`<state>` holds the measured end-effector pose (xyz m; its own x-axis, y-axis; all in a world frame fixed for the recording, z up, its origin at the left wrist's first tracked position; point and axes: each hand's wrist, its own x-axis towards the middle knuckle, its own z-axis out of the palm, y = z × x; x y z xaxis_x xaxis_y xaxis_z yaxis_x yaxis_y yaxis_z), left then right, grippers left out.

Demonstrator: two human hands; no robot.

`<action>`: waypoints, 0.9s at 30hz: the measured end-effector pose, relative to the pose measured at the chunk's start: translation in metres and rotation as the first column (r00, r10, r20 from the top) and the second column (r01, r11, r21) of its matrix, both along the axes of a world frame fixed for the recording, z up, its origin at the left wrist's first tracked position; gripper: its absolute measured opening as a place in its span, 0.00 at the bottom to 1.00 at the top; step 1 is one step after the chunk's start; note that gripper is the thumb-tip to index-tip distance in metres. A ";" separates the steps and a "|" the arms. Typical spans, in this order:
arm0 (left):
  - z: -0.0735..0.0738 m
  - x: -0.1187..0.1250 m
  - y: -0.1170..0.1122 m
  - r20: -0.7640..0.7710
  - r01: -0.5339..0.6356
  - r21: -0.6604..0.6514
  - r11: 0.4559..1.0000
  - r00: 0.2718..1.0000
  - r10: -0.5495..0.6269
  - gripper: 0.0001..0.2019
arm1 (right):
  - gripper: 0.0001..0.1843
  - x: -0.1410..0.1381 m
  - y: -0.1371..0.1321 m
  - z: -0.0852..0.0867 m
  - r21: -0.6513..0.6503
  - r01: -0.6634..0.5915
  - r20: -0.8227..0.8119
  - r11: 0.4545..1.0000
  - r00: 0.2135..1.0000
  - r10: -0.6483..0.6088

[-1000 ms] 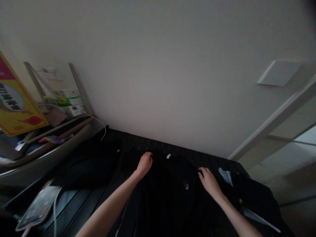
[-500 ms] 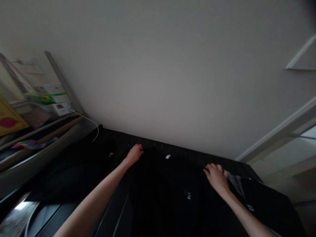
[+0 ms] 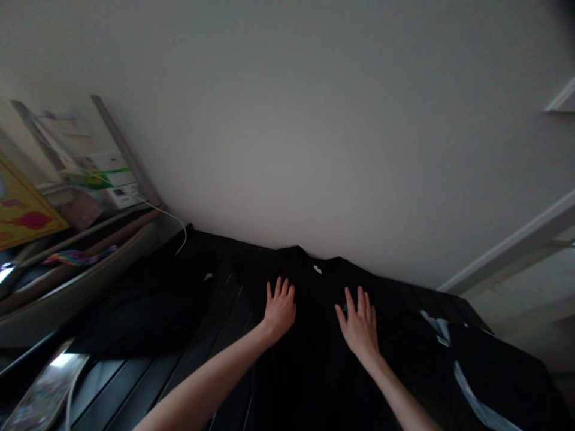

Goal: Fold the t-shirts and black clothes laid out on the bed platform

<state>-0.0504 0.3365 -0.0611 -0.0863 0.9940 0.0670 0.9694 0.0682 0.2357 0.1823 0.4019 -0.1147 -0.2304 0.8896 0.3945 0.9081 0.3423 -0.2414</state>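
Note:
A black garment (image 3: 309, 359) with a collar-like top edge and a small white label (image 3: 317, 269) lies spread on a dark slatted surface (image 3: 188, 365). My left hand (image 3: 280, 306) rests flat on its left part, fingers spread. On its right part lies my right hand (image 3: 360, 323), fingers also apart and partly over a small pale mark. Neither hand grips the cloth. The garment's lower part is too dark to make out.
Dark cloth (image 3: 135, 305) lies at the left, with a phone-like glossy object (image 3: 45, 383) and a cable near it. Another dark garment with grey trim (image 3: 503, 365) lies at the right. A pale wall (image 3: 314, 131) rises behind; a cluttered shelf (image 3: 103, 179) stands at the left.
Both hands have moved inward, from the garment's upper sides onto its front, and their fingers have opened flat. The garment's top edge now reaches farther up, to the wall.

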 end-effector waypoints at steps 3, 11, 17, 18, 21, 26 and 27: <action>-0.015 -0.005 -0.039 -0.040 -0.098 -0.004 0.995 0.994 0.097 0.27 | 0.35 0.024 -0.035 -0.023 -0.019 0.023 -0.036 1.000 0.999 -0.024; -0.017 -0.076 -0.108 -0.110 -0.186 0.003 0.983 0.977 0.185 0.27 | 0.30 0.119 -0.093 -0.035 -0.088 -0.121 0.198 0.989 0.971 0.136; 0.018 -0.111 -0.134 -0.183 -0.261 -0.034 0.965 0.951 0.251 0.27 | 0.30 0.125 -0.103 -0.004 -0.005 -0.019 0.255 1.000 0.967 0.020; 0.024 -0.104 -0.139 -0.182 -0.247 -0.045 0.968 0.955 0.235 0.26 | 0.30 0.117 -0.110 0.003 -0.017 -0.012 0.267 1.000 0.964 0.016; 0.031 -0.061 -0.159 -0.069 -0.121 -0.093 0.988 0.991 0.115 0.21 | 0.30 0.089 -0.147 0.016 -0.115 -0.067 0.284 0.991 0.954 0.098; 0.012 0.008 -0.210 0.069 0.015 -0.147 0.989 0.998 -0.005 0.26 | 0.32 0.080 -0.214 0.010 -0.253 -0.126 0.284 0.959 0.938 0.198; 0.008 0.010 -0.220 0.043 0.018 -0.156 0.988 0.999 -0.012 0.29 | 0.34 0.087 -0.223 0.007 -0.254 -0.115 0.297 0.960 0.936 0.191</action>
